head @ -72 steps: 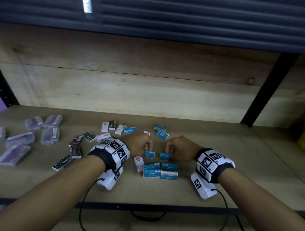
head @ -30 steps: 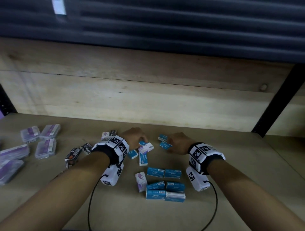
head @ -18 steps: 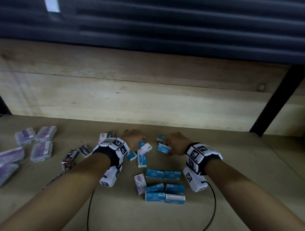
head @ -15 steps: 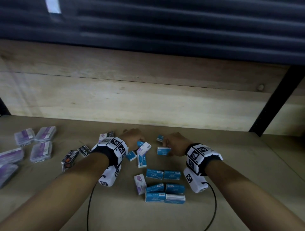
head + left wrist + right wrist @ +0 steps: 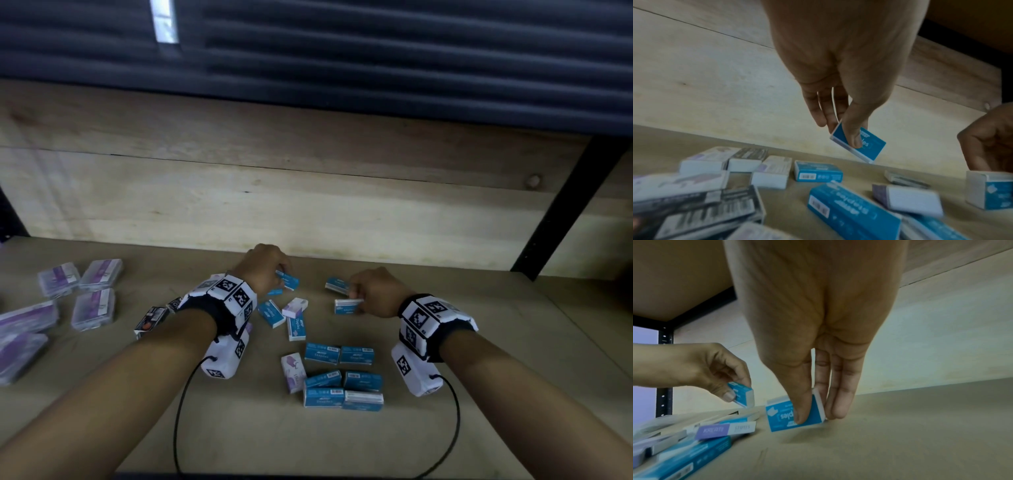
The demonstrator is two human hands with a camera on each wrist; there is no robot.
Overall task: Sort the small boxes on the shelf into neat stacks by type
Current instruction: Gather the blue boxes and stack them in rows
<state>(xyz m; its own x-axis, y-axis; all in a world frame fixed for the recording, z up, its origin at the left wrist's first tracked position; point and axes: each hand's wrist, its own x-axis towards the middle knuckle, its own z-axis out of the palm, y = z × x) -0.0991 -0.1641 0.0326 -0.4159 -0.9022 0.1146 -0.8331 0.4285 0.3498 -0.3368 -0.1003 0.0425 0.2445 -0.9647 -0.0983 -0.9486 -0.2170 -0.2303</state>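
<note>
My left hand (image 5: pixel 265 270) pinches a small blue staples box (image 5: pixel 288 281) (image 5: pixel 859 144) between thumb and fingers, lifted off the shelf. My right hand (image 5: pixel 371 294) pinches another blue staples box (image 5: pixel 346 306) (image 5: pixel 795 413), tilted on its edge just at the shelf board. A further blue box (image 5: pixel 337 285) lies behind the right hand. Loose blue boxes (image 5: pixel 271 313) and a white-purple box (image 5: pixel 294 307) lie between my hands. Nearer to me several blue boxes (image 5: pixel 339 354) sit in neat rows, with a white-purple box (image 5: pixel 293 372) at their left.
Clear purple-labelled cases (image 5: pixel 92 305) lie at the far left of the shelf. Dark boxes (image 5: pixel 150 317) sit by my left wrist. A wooden back wall (image 5: pixel 308 205) and a black upright post (image 5: pixel 565 212) bound the shelf. Bare board (image 5: pixel 513 325) lies to the right.
My left hand has lifted a blue box from the loose pile. My right hand has drawn its blue box a little nearer and tipped it on edge.
</note>
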